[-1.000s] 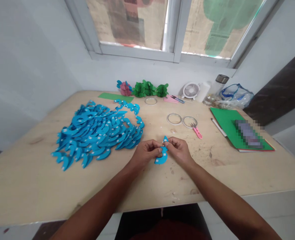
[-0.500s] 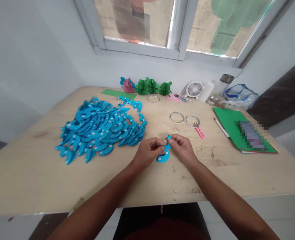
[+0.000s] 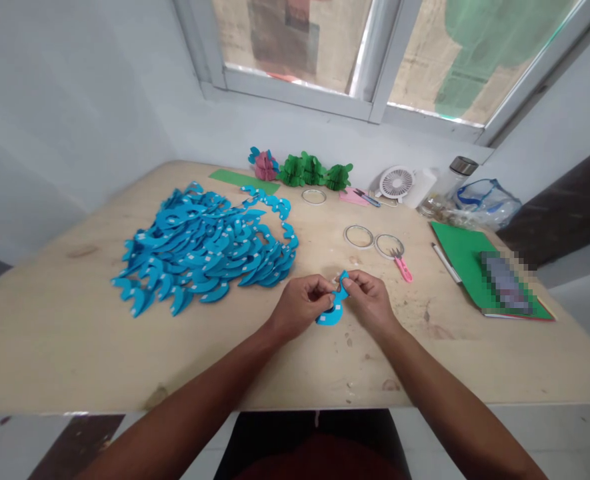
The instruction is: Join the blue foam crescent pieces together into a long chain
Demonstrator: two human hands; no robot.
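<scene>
In front of me, just above the tabletop, a curved blue paper cutout [image 3: 331, 316] with small white squares on it is held between both hands. My left hand [image 3: 302, 301] is closed, thumb and index finger pinched at the cutout's inner edge; a tiny pale bit shows near its fingertips. My right hand [image 3: 373, 299] is closed too, pinching the cutout's upper end between thumb and finger. To the left lies a large heap of similar blue paper cutouts [image 3: 209, 243], many bearing the same white squares.
Beyond my hands are two tape rolls [image 3: 359, 247] [image 3: 377, 253], pink-handled snips [image 3: 403, 269] and another tape roll [image 3: 314, 202]. Green paper ornaments [image 3: 312, 171], a small white fan [image 3: 396, 183] and a bottle [image 3: 449, 181] line the back. At right lies a green folder [image 3: 462, 248].
The view has tilted and shifted slightly. Both hands stay pinched on the blue cutout, whose upper end now leans a little more toward the right hand.
</scene>
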